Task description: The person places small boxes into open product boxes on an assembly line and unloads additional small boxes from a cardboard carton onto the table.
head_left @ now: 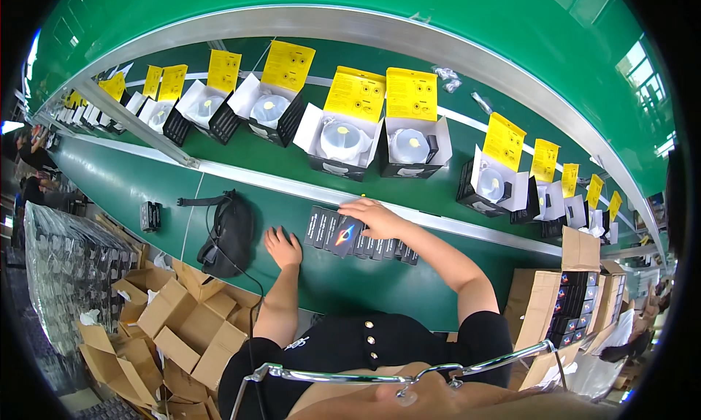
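Partly under right hand (378,217): dark packets (365,243).

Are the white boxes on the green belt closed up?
No, the white boxes stand open, flaps up, with a round lamp showing inside each and a yellow sheet behind.

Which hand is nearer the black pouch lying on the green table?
Left. The left hand rests flat just beside the black pouch, on its right. The right hand is farther off, on the row of small dark boxes.
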`<state>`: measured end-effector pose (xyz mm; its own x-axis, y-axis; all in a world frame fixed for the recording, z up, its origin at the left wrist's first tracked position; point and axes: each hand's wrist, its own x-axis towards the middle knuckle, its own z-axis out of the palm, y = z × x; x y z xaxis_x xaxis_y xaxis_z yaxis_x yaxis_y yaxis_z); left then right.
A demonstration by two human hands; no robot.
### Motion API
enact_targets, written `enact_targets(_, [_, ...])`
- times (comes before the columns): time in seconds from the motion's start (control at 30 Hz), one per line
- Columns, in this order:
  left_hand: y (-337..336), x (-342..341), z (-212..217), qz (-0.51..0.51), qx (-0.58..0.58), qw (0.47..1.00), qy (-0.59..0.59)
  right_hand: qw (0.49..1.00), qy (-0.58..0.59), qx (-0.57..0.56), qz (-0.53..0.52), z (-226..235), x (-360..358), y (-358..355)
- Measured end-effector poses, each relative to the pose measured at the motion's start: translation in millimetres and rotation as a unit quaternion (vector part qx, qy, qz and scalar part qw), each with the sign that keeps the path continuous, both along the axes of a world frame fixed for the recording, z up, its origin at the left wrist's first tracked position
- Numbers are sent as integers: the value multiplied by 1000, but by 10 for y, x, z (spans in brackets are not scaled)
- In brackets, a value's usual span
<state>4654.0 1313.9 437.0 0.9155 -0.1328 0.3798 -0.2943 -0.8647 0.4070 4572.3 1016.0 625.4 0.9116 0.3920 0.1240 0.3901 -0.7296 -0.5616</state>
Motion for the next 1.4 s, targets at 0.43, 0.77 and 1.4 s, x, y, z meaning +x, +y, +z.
enact_targets(0.43, [318, 239, 63, 11, -1, 1000, 11, 957, 40, 117, -264, 952, 1213, -810])
enact_targets(0.77, [431, 469, 28, 9, 1, 1000, 8, 835, 111, -412, -348, -106, 2100, -634])
enact_targets(1.4, [845, 862, -19, 0, 5, 1000, -18, 900, 251, 101, -342, -496, 110, 96])
